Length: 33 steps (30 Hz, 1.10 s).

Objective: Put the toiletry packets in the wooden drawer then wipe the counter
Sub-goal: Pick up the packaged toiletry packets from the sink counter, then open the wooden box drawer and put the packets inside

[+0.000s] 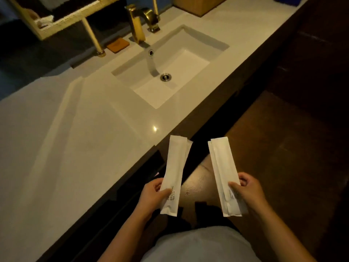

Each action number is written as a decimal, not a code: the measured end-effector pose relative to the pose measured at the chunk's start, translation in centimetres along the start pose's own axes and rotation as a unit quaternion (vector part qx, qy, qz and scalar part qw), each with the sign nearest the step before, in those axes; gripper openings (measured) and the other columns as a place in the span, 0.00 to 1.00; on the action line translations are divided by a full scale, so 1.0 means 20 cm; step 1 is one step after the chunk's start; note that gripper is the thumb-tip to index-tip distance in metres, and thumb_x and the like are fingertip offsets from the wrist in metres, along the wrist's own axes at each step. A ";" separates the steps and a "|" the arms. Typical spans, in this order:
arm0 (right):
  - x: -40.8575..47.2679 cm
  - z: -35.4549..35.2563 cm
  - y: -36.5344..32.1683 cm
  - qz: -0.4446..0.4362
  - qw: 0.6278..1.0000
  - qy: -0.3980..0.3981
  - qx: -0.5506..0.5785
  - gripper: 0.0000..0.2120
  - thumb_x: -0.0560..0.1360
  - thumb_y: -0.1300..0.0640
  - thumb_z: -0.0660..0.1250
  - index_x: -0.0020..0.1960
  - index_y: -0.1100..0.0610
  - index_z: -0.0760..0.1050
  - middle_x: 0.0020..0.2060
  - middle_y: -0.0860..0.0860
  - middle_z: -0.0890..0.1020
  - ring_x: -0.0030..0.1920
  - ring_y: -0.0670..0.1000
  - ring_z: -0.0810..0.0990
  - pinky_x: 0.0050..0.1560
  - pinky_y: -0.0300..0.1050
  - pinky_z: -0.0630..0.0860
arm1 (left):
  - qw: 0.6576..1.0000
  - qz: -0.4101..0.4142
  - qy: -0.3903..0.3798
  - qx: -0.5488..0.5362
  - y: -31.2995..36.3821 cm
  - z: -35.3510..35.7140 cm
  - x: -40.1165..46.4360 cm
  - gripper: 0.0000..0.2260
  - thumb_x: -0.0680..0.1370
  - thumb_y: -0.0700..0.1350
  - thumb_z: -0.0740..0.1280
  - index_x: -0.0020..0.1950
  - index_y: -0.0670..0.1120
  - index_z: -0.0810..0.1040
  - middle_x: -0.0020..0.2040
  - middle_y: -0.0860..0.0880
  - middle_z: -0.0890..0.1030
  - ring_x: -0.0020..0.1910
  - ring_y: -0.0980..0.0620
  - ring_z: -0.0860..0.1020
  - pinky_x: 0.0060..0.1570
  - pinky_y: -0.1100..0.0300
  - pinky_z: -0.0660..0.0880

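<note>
My left hand (153, 193) grips long white toiletry packets (174, 167) near their lower end; the front one is printed "BRUSHING TEETH" and a second edge shows behind it. My right hand (245, 191) grips another pair of white packets (222, 167), thumb on the front. Both bundles are held upright just off the front edge of the pale counter (75, 129), over the floor. A wooden box (198, 4) stands at the counter's far right; whether it is the drawer, I cannot tell.
A white rectangular sink (190, 59) with a metal drain (165, 76) is set into the counter, with a gold tap (136, 25) behind it. A brown coaster (118, 45) lies left of the tap. A framed shelf on gold legs (92, 33) stands at the back left.
</note>
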State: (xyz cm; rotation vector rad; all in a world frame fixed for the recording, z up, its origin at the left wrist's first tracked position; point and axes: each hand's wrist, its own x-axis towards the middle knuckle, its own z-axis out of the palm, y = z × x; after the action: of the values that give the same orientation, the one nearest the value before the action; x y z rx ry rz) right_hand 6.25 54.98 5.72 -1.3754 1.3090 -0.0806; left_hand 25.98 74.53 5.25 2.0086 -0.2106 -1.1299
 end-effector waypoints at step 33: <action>1.01 -1.89 0.40 0.142 0.962 0.211 0.100 0.10 0.71 0.65 0.70 0.51 0.63 0.74 0.54 0.62 0.81 0.49 0.59 0.80 0.49 0.51 0.76 | 0.975 -0.028 -0.034 0.218 1.01 1.74 0.99 0.12 0.72 0.35 0.68 0.56 0.36 0.77 0.51 0.36 0.80 0.48 0.36 0.80 0.45 0.44 0.79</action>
State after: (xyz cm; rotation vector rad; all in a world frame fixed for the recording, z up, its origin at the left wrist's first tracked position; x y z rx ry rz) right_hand -17.50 18.86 -0.32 -1.0175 1.7900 -0.3153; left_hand 15.13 31.64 -2.75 2.3707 -0.4748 -1.2712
